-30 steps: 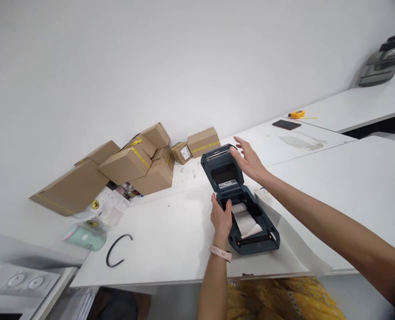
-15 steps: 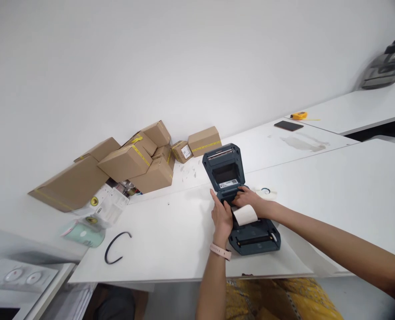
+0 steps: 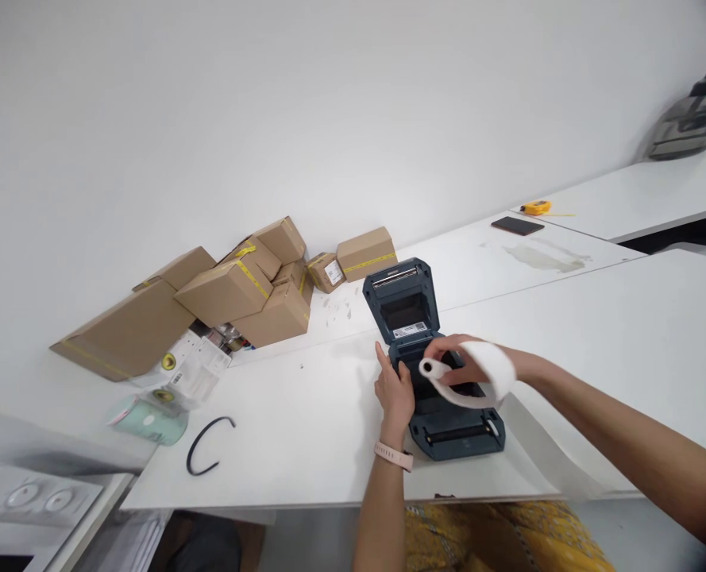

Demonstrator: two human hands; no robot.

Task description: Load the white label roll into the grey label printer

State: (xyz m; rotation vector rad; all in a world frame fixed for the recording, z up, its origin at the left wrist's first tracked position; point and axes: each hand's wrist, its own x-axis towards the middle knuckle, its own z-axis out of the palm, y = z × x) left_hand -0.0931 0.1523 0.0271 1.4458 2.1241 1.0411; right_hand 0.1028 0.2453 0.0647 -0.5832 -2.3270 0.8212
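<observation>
A dark blue-grey label printer rests on the white table with its lid raised and leaning back. My left hand grips the printer's left side, thumb over the inner edge and index finger stretched out along the outside. Above the printer's open bay, my right hand is closed on a thin white label roll with a dark hole in its core. A loose length of the roll's paper curls over to the right, across that hand's wrist. The hand partly hides the bay.
Cardboard boxes are piled at the back left against the wall. A black headband and a mint-green pouch lie on the left. Farther back right are a phone and a yellow tape measure. A white paper strip trails right of the printer.
My right hand has lifted the label roll up from inside the printer, and the roll has turned so its core end shows. My left hand has stayed at the printer's side.
</observation>
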